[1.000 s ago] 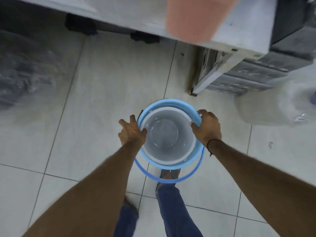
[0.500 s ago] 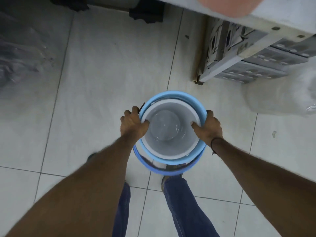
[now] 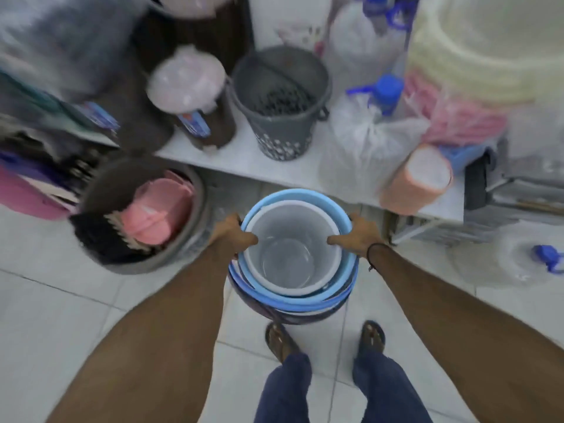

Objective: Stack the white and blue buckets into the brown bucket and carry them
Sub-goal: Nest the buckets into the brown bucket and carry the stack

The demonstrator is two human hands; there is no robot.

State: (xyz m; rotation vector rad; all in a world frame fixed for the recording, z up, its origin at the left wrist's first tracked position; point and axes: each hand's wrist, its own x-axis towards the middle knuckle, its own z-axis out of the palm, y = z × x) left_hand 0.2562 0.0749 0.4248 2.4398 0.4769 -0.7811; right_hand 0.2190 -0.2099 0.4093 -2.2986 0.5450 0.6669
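The white bucket sits nested inside the blue bucket, and both sit inside the dark brown bucket, of which only a lower sliver shows. My left hand grips the stack's left rim, thumb over the white rim. On the opposite rim my right hand grips the same way. The stack is held above the tiled floor, over my feet.
A low white shelf ahead carries a grey perforated bucket, a brown lidded container, plastic-wrapped bottles and an orange bucket. A grey tub with pink items and a brush stands at left. Crates sit at right.
The view has swung up from bare floor to the cluttered shelf. The stack is still held in both hands, and the brown outer bucket now shows beneath the blue one.
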